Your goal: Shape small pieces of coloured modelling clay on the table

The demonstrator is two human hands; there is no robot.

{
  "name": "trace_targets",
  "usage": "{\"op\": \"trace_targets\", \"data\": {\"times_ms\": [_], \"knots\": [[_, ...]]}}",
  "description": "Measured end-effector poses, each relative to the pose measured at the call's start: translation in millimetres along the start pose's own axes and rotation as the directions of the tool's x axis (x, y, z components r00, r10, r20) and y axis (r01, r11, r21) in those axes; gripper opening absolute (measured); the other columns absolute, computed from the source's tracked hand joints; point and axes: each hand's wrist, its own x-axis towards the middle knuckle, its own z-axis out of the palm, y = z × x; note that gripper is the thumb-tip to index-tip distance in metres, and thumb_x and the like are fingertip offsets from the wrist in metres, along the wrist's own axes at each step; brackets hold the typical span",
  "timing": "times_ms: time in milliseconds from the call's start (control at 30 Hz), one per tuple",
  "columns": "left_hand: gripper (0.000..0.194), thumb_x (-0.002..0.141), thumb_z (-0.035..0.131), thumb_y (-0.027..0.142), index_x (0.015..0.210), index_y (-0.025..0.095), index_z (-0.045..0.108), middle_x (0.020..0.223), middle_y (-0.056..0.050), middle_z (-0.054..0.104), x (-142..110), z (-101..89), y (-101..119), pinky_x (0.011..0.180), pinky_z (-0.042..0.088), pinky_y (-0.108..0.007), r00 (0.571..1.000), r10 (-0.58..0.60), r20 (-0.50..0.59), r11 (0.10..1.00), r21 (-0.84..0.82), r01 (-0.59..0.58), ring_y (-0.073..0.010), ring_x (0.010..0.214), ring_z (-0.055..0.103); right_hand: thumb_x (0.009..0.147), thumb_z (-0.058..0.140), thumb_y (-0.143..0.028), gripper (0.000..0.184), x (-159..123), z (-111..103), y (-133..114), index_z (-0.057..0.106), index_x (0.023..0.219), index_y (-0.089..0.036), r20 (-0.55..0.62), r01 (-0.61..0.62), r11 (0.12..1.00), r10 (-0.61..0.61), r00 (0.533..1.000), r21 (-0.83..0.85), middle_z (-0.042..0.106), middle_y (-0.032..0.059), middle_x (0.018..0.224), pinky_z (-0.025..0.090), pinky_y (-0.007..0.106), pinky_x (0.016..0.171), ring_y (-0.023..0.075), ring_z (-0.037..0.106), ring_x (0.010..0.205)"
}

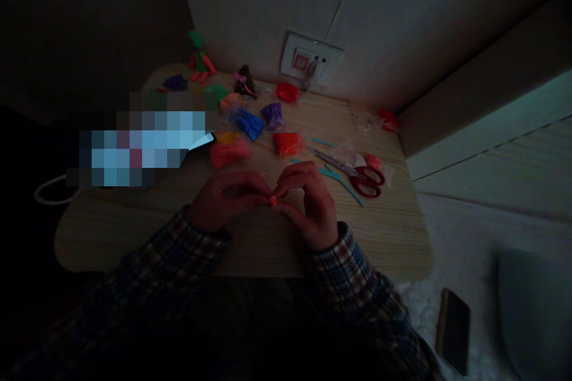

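Observation:
Both of my hands meet over the middle of a small wooden table point(134, 232). My left hand point(226, 197) and my right hand point(308, 202) pinch a tiny orange piece of clay point(272, 200) between their fingertips. The fingers of both hands are curled and pressed on it. Plaid sleeves cover both forearms. The room is dim.
Bagged lumps of modelling clay lie beyond my hands: orange point(287, 143), blue point(249, 124), purple point(271, 114), red point(287, 92). Red-handled scissors point(361, 177) and teal tools point(344, 183) lie at the right. Clay figures point(199, 59) stand by the wall. A phone point(453, 330) lies on the bedding at lower right.

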Motion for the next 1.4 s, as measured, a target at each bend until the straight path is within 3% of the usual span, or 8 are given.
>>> {"op": "trace_targets", "data": {"times_ms": [167, 400, 733, 1400], "knots": [[0.011, 0.073, 0.075, 0.027, 0.068, 0.018, 0.07, 0.072, 0.0, 0.068, 1, -1.4, -1, 0.069, 0.051, -0.025, 0.999, -0.012, 0.039, 0.999, -0.048, 0.014, -0.0144, 0.072, 0.063, 0.085, 0.062, -0.03, 0.008, 1, -1, -1, 0.059, 0.084, -0.022, 0.007, 0.029, 0.999, -0.029, 1.0, -0.029, 0.054, 0.0013, 0.088, 0.046, 0.033, 0.074, 0.0159, 0.053, 0.083], [0.029, 0.07, 0.077, 0.042, 0.059, 0.017, 0.065, 0.066, 0.0, 0.064, 0, -1.0, -5, 0.068, 0.051, -0.028, 1.0, -0.004, 0.005, 0.993, -0.12, 0.005, -0.0149, 0.07, 0.062, 0.085, 0.063, -0.032, 0.01, 2, 0, -7, 0.061, 0.089, -0.023, 0.045, 0.031, 0.999, -0.03, 0.999, -0.027, 0.053, 0.0016, 0.089, 0.047, 0.032, 0.071, 0.0151, 0.052, 0.08], [0.026, 0.075, 0.073, 0.039, 0.061, 0.018, 0.065, 0.066, 0.0, 0.062, -1, -3.9, -5, 0.065, 0.05, -0.026, 0.99, 0.139, 0.024, 0.99, -0.032, -0.138, -0.0137, 0.068, 0.06, 0.086, 0.061, -0.033, 0.012, 3, 0, -9, 0.061, 0.088, -0.022, 0.059, 0.04, 0.998, -0.037, 0.998, -0.039, 0.054, 0.0022, 0.089, 0.047, 0.034, 0.073, 0.0149, 0.053, 0.081], [0.029, 0.069, 0.077, 0.043, 0.061, 0.017, 0.068, 0.066, -0.001, 0.064, -1, -1.1, -5, 0.067, 0.05, -0.027, 0.999, -0.045, 0.002, 0.993, -0.106, 0.045, -0.0141, 0.067, 0.059, 0.086, 0.06, -0.026, 0.003, 0, -2, -13, 0.061, 0.087, -0.023, 0.039, 0.031, 0.995, -0.028, 0.999, -0.094, 0.055, 0.002, 0.088, 0.047, 0.033, 0.071, 0.0158, 0.053, 0.082]]}}
